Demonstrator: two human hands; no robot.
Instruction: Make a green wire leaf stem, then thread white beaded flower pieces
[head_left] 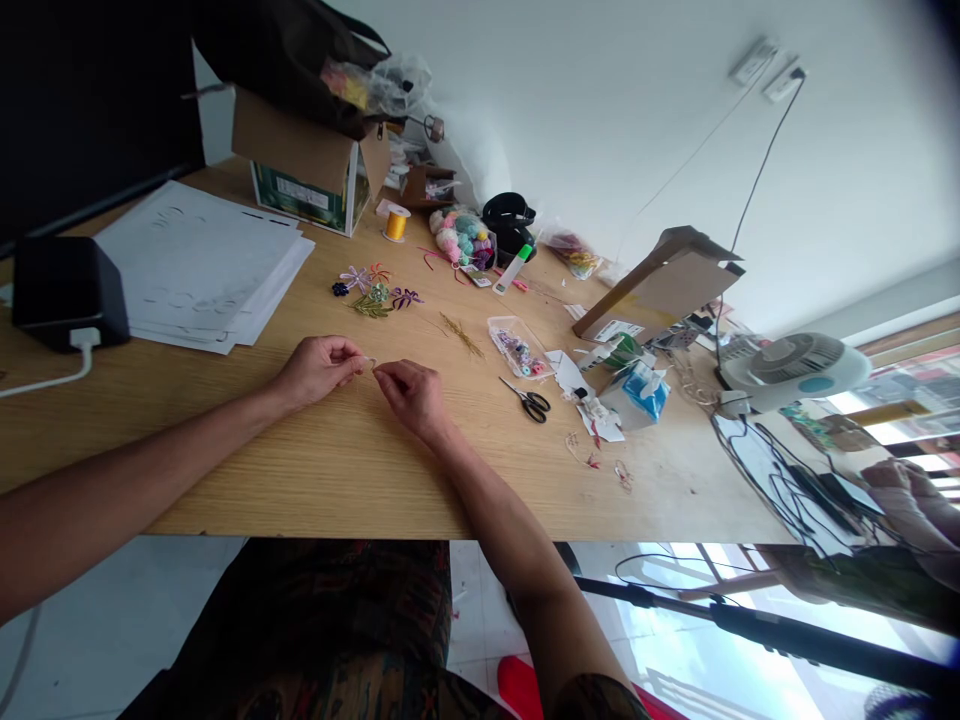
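My left hand (321, 371) and my right hand (410, 394) meet just above the table, each with thumb and forefinger pinched together. Between the fingertips shows a small pale loop (369, 364), too small to make out as thread or wire. Both hands seem to grip it, one at each side. Beyond them lie several wire-like craft flowers (373, 290) in purple, green and orange. A bundle of thin gold stems (461, 334) rests to the right. Farther right are a clear tray of beads (517, 347) and black-handled scissors (534, 406).
White papers (202, 262) and a black box with a white cable (71, 290) lie left. Behind stand an open carton (307, 170), a yellow thread spool (396, 224) and pastel yarn balls (461, 238). A white fan (795, 370) stands right; another person's hands (896, 480) show at far right.
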